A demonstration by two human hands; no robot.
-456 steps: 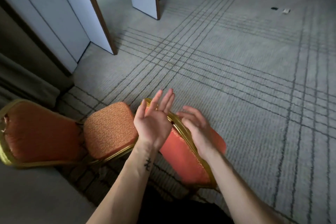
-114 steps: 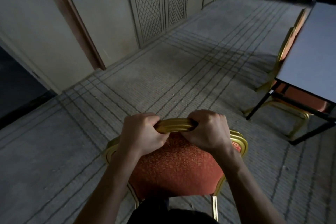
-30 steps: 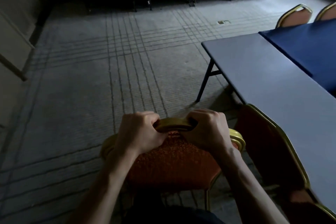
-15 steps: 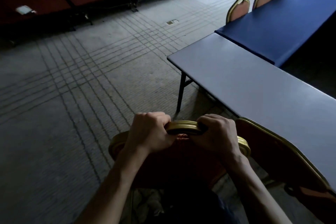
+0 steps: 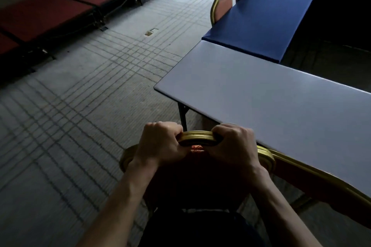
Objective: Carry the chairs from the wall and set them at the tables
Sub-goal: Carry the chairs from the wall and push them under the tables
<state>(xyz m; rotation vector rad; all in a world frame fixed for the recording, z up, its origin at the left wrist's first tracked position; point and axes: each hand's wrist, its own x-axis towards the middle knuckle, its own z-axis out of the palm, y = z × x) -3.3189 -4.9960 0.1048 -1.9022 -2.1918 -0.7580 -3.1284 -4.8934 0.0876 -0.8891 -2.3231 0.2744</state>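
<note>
You are gripping the chair [image 5: 197,140] by its top rail with both hands, left [image 5: 160,144] and right [image 5: 234,144]; it has just swung round to the worktop [image 5: 261,96] edge, ready for setting down.

A glossy gold metal chair frame [image 5: 197,136] is seen, red woven cloth [image 5: 195,148] beneath; the grey tabletop [image 5: 271,102] looks smooth and matt, the carpet [image 5: 80,106] coarse.

Grey carpet [image 5: 84,110] crossed with dark grid lines. Low red stage platforms [image 5: 60,4] lined along far left, dark frames underneath. Small floor hatch [image 5: 151,32] set into carpet near platforms, pretty blurry.
</note>
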